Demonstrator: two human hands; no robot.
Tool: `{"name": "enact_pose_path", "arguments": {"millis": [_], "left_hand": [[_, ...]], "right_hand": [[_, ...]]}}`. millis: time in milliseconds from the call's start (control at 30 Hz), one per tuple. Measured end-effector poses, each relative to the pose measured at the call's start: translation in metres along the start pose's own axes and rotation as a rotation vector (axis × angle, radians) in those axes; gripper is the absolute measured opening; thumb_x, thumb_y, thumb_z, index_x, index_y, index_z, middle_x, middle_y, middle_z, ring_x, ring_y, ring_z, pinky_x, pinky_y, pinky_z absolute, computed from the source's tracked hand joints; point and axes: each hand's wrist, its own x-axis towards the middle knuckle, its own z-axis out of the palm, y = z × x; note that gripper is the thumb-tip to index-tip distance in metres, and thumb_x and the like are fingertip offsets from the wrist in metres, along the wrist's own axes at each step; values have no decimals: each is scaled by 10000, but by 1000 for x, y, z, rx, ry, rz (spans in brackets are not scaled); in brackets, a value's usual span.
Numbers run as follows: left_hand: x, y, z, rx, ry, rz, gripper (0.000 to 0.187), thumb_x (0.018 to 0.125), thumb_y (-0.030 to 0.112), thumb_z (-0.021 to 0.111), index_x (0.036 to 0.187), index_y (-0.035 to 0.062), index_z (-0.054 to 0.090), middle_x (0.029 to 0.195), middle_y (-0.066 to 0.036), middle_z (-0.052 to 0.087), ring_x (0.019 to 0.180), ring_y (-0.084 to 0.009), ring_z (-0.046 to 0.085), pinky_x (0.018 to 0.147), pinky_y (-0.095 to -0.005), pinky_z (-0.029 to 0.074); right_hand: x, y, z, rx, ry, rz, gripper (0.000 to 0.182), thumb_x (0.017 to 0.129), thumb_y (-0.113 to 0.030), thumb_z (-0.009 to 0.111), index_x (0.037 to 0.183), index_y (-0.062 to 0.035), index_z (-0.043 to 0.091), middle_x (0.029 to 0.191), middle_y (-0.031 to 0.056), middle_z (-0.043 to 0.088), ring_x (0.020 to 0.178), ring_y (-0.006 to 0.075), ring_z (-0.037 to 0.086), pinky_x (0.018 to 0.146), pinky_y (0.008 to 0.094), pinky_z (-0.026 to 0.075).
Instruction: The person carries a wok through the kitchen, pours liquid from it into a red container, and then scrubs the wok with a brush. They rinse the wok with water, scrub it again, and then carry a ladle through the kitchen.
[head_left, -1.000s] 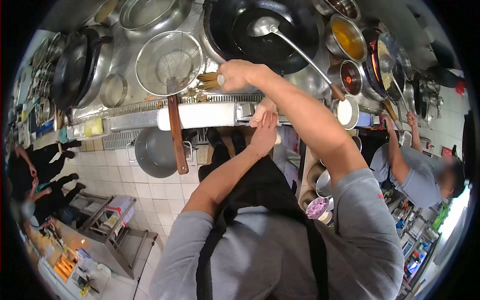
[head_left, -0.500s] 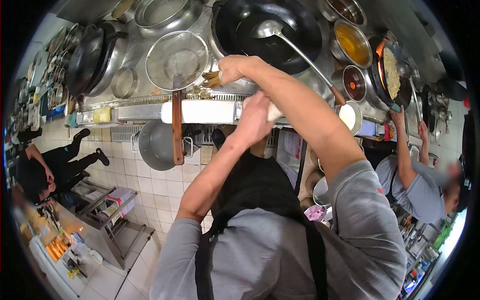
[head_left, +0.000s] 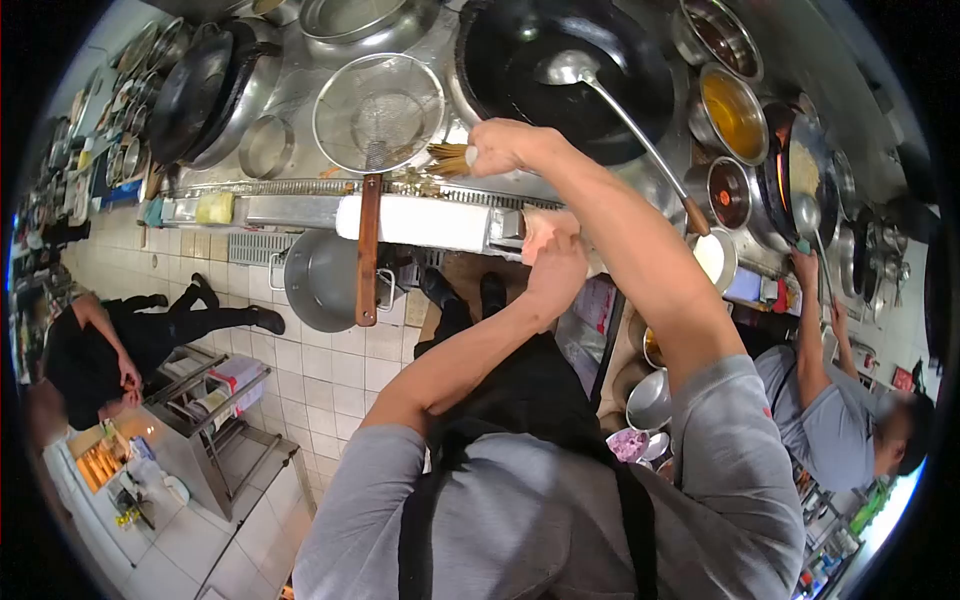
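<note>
My right hand [head_left: 505,147] is closed round a bamboo brush [head_left: 450,160], whose bristles point left over the stove's drain strip, just below the black wok [head_left: 560,80]. Below and to the right, my left hand [head_left: 560,268] grips a pale pinkish cloth [head_left: 543,228] at the counter's front edge. My right forearm passes above and to the right of that hand. A metal ladle [head_left: 640,135] rests in the wok with its wooden handle toward me. Left of the brush lies a round wire strainer [head_left: 380,112] with a wooden handle.
A grey pot [head_left: 322,285] stands below the counter. Bowls with orange liquid [head_left: 735,112] and dark red liquid [head_left: 727,195] are right of the wok. Farther right, a co-worker [head_left: 830,425] handles a flaming wok [head_left: 790,170]. Another person [head_left: 100,350] is at the far left.
My left hand has moved right and down, and the cloth in it shows more. My right hand still holds the brush. The left-hand person has shifted, and the counter sits farther right in view.
</note>
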Motion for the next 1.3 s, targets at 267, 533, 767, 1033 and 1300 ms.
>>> {"name": "enact_pose_path", "arguments": {"millis": [267,533,767,1033,1300], "left_hand": [[-29,-29,-76,-211,418,62,753,766,266,855,1378,-42,543,1370,-278,549,1294,-443,518,1060,-484,461],[-189,-271,-101,-586,558,-703,497,940,270,744,1251,-61,543,1097,-239,663,965,-369,663,824,-471,544],[-215,-317,-159,-1644,243,-467,181,1056,151,578,1148,15,502,965,-199,710,755,-292,710,549,-412,513],[-217,-402,-233,-267,375,-409,176,998,35,507,1135,-63,453,927,-392,650,935,-574,643,819,-615,513],[-213,-484,-302,226,337,-433,212,988,29,437,1191,-34,437,1100,-329,664,918,-480,713,770,-527,592]], "right_hand": [[12,5,20,-1,37,-15,341,759,-260,699,929,27,768,968,241,749,923,407,729,816,465,571],[-1,-33,28,20,269,173,268,753,-203,688,875,20,771,955,252,751,930,433,727,850,470,579],[22,-81,45,120,180,160,399,775,-239,688,1095,-10,751,1105,274,730,1062,413,701,951,470,547],[58,-143,39,78,176,214,394,790,-230,673,1097,3,751,1102,282,729,1084,427,694,974,479,540],[87,-163,30,23,235,142,405,786,-218,656,1112,10,729,1075,294,723,1071,445,684,966,499,524]]}}
